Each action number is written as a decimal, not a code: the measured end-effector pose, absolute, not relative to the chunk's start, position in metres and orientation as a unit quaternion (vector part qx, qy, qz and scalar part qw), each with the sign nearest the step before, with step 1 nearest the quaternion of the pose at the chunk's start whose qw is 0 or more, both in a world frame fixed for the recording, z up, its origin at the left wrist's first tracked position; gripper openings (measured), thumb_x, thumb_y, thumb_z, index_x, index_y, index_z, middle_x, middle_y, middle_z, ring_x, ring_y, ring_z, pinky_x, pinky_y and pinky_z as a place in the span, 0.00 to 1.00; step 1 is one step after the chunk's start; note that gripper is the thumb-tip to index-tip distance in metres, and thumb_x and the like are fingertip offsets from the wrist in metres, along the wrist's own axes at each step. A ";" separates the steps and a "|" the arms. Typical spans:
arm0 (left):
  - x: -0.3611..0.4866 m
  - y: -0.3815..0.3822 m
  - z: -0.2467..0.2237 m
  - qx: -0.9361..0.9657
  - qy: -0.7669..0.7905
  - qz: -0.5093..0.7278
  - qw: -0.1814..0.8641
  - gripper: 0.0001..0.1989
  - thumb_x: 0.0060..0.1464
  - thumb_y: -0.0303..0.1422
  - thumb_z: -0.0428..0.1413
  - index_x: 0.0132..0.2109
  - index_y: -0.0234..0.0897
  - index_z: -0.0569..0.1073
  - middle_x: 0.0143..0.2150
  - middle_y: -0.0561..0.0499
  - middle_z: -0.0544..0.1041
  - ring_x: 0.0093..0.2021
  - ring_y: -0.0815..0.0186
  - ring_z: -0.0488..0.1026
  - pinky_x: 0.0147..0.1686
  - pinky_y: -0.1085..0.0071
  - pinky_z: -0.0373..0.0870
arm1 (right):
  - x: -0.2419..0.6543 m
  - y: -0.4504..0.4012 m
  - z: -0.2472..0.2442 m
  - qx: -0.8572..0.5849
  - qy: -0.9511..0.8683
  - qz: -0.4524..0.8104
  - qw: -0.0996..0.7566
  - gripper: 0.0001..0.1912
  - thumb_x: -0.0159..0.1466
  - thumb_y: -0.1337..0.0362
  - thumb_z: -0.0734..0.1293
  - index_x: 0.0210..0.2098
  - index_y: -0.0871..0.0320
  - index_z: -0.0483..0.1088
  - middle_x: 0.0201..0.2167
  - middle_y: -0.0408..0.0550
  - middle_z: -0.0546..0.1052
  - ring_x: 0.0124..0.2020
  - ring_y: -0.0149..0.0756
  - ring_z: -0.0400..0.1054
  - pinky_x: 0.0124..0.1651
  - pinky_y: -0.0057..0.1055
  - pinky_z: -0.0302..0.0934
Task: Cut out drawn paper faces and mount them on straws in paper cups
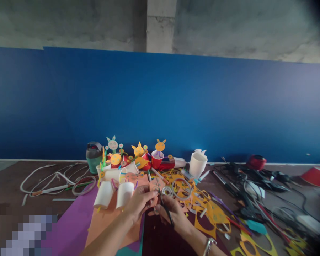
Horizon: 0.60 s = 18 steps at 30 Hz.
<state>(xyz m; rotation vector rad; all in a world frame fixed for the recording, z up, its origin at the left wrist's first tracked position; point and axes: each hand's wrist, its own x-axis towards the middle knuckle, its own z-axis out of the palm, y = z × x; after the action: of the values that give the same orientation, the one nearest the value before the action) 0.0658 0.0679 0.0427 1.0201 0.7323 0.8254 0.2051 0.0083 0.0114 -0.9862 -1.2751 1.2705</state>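
Observation:
My left hand (139, 203) is closed in a pinch on a piece of peach paper (154, 202). My right hand (176, 215) grips a pair of scissors (169, 215) by the dark handles, with the blades pointing up beside the paper. Both hands are close together at the middle of the table. To their left, white paper cups (125, 195) stand upside down on peach sheets (102, 227). Yellow paper offcuts (205, 220) with round holes lie to the right of my hands.
Red cups (157, 160) with paper animal heads stand at the back, near a blue panel (160, 99). A white cup (198, 164) and a grey-green bottle (94, 156) are there too. Cables (256, 192) tangle at right; white cords (56, 177) lie left.

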 end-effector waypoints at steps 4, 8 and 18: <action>0.066 0.067 0.046 0.471 0.325 0.374 0.729 0.10 0.42 0.32 0.63 0.23 0.33 0.69 0.18 0.58 0.64 0.19 0.76 0.59 0.20 0.79 0.52 | 0.205 0.007 0.013 -0.411 -0.535 0.529 0.515 0.23 0.52 0.46 0.71 0.29 0.60 0.64 0.15 0.35 0.63 0.13 0.21 0.53 0.16 0.19 0.48; 0.067 0.066 0.050 0.473 0.323 0.367 0.733 0.12 0.42 0.34 0.63 0.23 0.33 0.69 0.18 0.57 0.65 0.19 0.75 0.59 0.20 0.78 0.52 | 0.204 0.007 0.015 -0.414 -0.533 0.525 0.518 0.23 0.53 0.46 0.70 0.28 0.59 0.63 0.14 0.33 0.60 0.13 0.20 0.50 0.15 0.20 0.46; 0.064 0.068 0.050 0.507 0.355 0.366 0.695 0.13 0.42 0.36 0.63 0.23 0.34 0.68 0.17 0.58 0.62 0.19 0.75 0.58 0.20 0.77 0.50 | 0.206 0.008 0.010 -0.407 -0.523 0.538 0.521 0.22 0.53 0.47 0.70 0.26 0.59 0.61 0.14 0.33 0.59 0.13 0.20 0.49 0.15 0.20 0.44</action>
<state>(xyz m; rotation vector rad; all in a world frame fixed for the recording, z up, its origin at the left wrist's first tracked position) 0.0636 0.0684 0.0497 1.1304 0.7924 0.8162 0.2055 0.0085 0.0099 -0.9754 -1.2527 1.2883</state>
